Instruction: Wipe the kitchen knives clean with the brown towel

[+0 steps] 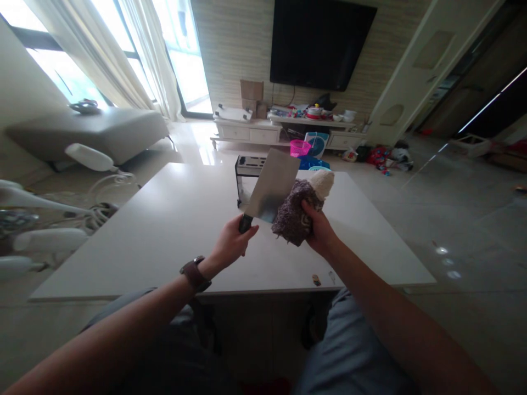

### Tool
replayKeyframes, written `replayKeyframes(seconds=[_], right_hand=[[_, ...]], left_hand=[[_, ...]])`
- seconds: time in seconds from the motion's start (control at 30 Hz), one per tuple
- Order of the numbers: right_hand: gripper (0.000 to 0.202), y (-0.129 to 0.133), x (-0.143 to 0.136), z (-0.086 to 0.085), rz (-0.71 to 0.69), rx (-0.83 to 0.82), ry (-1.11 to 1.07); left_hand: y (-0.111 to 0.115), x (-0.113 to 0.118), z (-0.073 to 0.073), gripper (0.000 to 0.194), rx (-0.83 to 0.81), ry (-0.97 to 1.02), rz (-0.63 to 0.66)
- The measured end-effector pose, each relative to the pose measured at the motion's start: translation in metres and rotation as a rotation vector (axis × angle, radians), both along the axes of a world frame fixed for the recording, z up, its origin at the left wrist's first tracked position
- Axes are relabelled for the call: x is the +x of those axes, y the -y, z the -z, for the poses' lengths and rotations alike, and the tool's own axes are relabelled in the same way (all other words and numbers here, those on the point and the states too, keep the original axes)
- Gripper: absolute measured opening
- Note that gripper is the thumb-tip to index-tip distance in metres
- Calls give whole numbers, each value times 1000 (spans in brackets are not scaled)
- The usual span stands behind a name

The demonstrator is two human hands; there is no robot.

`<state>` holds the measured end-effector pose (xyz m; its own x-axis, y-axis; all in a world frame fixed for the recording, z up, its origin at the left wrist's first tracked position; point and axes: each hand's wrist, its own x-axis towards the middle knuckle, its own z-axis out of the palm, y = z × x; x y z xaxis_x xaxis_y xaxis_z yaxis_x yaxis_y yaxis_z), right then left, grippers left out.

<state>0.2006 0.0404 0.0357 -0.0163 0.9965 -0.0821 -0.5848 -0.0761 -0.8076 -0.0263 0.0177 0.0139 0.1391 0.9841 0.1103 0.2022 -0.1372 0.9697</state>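
My left hand (231, 241) is closed round the black handle of a cleaver (274, 181), its broad steel blade tilted up and to the right over the table. In my right hand (321, 227) is a bunched, shaggy purple-grey cloth (293, 214) with a whitish part sticking out at its upper right. The cloth is beside the blade's right edge; whether they touch I cannot tell. Behind the blade, a black-framed rack (247, 162) stands on the white table (173, 236), partly hidden.
Two small items, one of them a brownish piece (316, 280), lie near the table's front edge. White chairs (88, 157) stand at the left. Beyond the table are a pink basket (300, 147), a low cabinet (263, 133) with clutter, and a wall-mounted television (321, 44).
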Motion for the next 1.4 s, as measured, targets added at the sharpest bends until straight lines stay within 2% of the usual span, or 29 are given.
replayKeyframes(seconds=[0.17,0.37,0.57,0.7,0.87,1.07,1.17,1.27,1.33,1.4], right_hand=[[48,6,-8,7,-77,-30,20],[53,5,-8,7,-102,-2,9],[51,8,-16,11,-111,7,17],[51,16,-26,17,-89,19,70],[51,18,-34,26,19,-32,202],[61,7,-17,10,10,51,401],[60,6,-18,6,17,50,329],[51,9,-31,13,22,5,143],[47,12,-39,22,39,2,88],[48,15,-45,30,68,13,125]], left_hand=[[1,0,2,24,-2,-53,76],[-3,-2,4,25,8,-95,-45],[2,1,3,19,192,-262,32],[4,4,5,14,166,-239,93],[5,6,8,14,145,-252,135],[-7,-8,-9,11,169,-322,99],[-9,-10,-14,10,171,-353,63],[1,1,-6,7,145,-312,8],[11,13,5,18,136,-269,8],[19,23,15,30,149,-218,-10]])
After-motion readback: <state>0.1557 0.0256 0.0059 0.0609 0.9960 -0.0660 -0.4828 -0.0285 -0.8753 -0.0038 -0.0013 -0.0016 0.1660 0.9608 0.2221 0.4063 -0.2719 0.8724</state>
